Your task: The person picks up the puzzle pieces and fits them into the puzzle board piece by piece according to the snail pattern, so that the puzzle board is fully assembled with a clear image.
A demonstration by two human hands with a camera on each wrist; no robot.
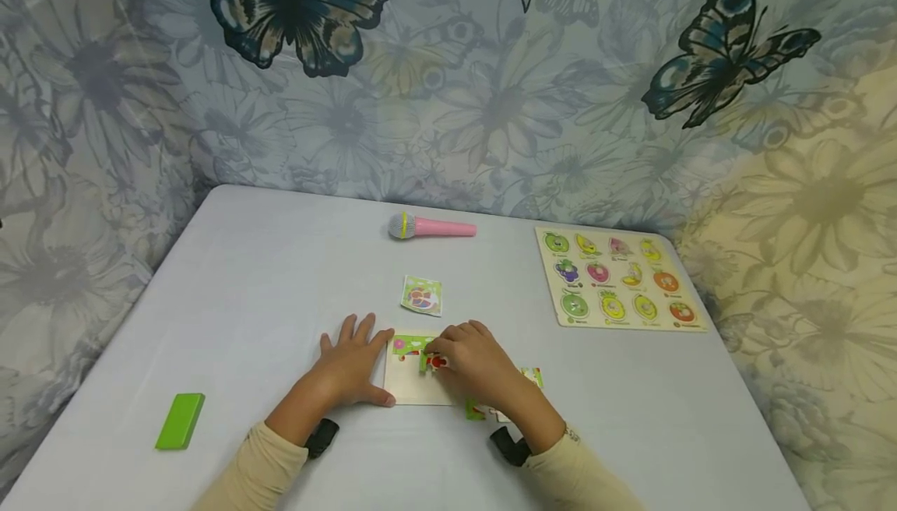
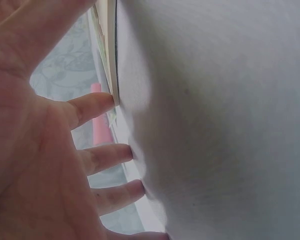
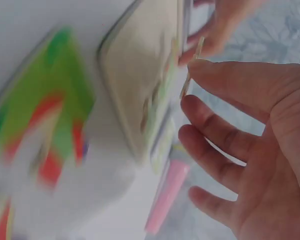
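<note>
A flower-and-butterfly wall covering (image 1: 504, 118) rises behind and to both sides, the broadest thing in sight. Below it spreads a white surface (image 1: 280, 277) with rounded far corners. At its far right lies a pale fruit board (image 1: 592, 319) printed with rows of fruits, lying flat and well apart from both hands. Two beige sleeves (image 1: 255, 468) reach in from the near side, a black wrist camera (image 1: 322, 438) strapped beyond each cuff. The left hand (image 1: 350, 367) lies with its fingers spread, index fingertip and thumb at the left edge of a cream wooden puzzle base (image 1: 420, 391), the other fingertips touching the surface. The right hand (image 1: 476, 359) is over the base's right part, thumb and index finger pinched together on a picture piece. The base lies near the middle, between the hands. Beyond it, farther back, a pink toy microphone (image 1: 443, 227) lies on its side, its grey head toward the left. A bright green block (image 1: 179, 421) lies at the left, well apart from the base. Just beyond the base is a loose fruit card (image 1: 422, 296). Smaller still, a green-topped strip (image 1: 409, 344) lies along the base's far edge; beside and under the right wrist lie partly hidden loose pieces (image 1: 474, 411); and the pinched picture piece (image 1: 436, 361), red and white with green, tilts above the base.
</note>
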